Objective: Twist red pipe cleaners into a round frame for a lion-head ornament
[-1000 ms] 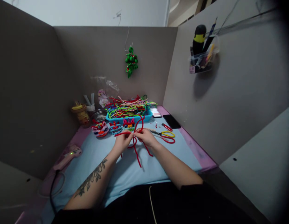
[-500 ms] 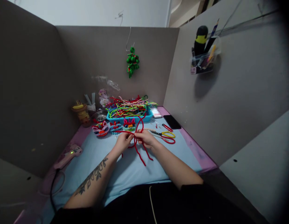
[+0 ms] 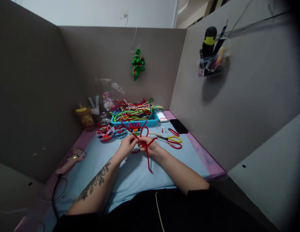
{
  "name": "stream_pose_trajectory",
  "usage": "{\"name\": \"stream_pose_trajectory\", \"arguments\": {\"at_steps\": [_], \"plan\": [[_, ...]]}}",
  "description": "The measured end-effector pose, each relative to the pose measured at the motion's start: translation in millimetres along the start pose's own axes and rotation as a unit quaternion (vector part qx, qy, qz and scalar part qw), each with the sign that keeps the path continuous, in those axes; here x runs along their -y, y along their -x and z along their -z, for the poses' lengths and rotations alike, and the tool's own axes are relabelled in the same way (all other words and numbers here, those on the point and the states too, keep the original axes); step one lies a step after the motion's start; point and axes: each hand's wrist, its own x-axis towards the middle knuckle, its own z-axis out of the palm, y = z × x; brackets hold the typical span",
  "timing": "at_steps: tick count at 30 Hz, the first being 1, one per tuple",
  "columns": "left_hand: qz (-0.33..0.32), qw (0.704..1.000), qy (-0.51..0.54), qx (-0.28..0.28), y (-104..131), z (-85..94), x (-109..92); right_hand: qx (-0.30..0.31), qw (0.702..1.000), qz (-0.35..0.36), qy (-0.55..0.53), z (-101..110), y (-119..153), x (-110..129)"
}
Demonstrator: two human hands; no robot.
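Note:
Several crossed red pipe cleaners (image 3: 147, 157) are held between my hands over the blue cloth, their ends sticking out up, right and down. My left hand (image 3: 127, 144) pinches them from the left side. Beside it, my right hand (image 3: 150, 146) is closed round them, with strands lying across its fingers. The exact point where the strands join is partly hidden by the fingers. Just beyond the hands stand small fuzzy animal-like figures: a pink and red one (image 3: 105, 133), a blue one (image 3: 120, 132) and a red one (image 3: 134, 127).
A blue basket (image 3: 135, 124) piled with coloured pipe cleaners stands at the back. Scissors (image 3: 173, 140), a red cutter (image 3: 173, 132) and a black phone (image 3: 178, 126) lie at the right. A pink glue gun (image 3: 70, 163) lies left, near a jar (image 3: 85, 119) and metal bowl (image 3: 104, 119).
The red pipe cleaners have turned in my hands; one end now points right across my right hand, and another has swung to the upper left. Both hands stay close together.

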Motion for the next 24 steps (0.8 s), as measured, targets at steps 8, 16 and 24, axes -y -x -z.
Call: {"name": "stream_pose_trajectory", "arguments": {"at_steps": [8,16,24], "plan": [[0.038,0.998,0.029,0.031,0.1,0.1,-0.8,-0.005,0.997,0.002,-0.082,-6.3,-3.0,-4.1],[0.057,0.994,0.073,0.062,1.4,3.5,-1.6,-0.002,0.995,0.091,0.027,-4.7,-1.0,-3.7],[-0.024,0.994,-0.1,0.044,2.1,3.8,0.0,-0.041,0.984,0.127,0.117,6.5,-0.5,-3.2]]}}
